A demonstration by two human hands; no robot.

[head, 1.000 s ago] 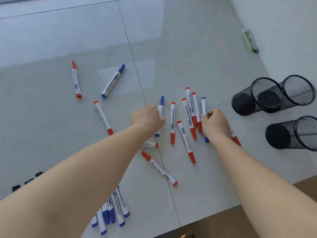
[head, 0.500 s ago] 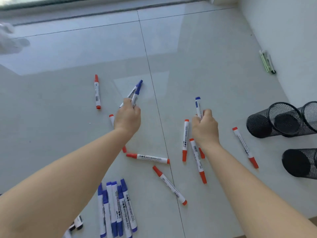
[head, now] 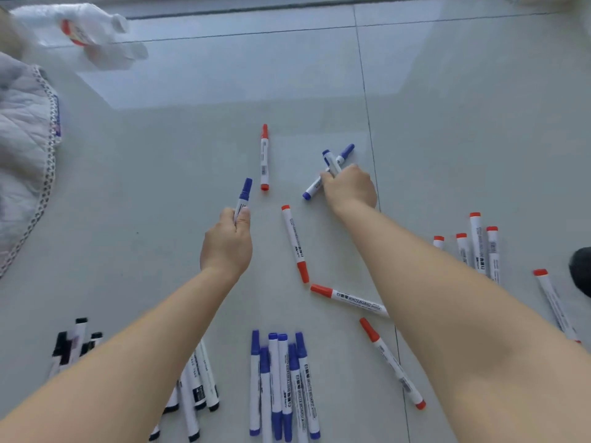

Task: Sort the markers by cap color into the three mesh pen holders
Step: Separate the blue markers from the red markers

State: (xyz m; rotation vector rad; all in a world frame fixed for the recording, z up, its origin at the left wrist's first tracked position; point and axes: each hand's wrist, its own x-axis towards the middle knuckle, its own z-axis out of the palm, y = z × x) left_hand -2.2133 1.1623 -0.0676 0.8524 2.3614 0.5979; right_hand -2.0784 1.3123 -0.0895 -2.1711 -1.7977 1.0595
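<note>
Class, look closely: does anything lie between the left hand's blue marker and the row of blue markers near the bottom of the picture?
Nothing visible does. The left hand holds a blue marker above bare floor, and the row of blue markers lies nearer the camera across open tile.

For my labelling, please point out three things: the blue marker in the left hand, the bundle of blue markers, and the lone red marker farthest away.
blue marker (head: 245, 190): head view, cap.
bundle of blue markers (head: 283, 383): head view, middle barrels.
lone red marker (head: 264, 158): head view, white barrel.

A: What does the person wear on the arms?

B: Nothing that shows. Both long forearms are bare from the frame's lower edge, at 7 and 5 o'clock, up to the wrists.

A: Rings, a watch?

B: None visible on the bare left hand (head: 227, 247) or the bare right hand (head: 350, 190). Nails are short and unpainted.
</note>
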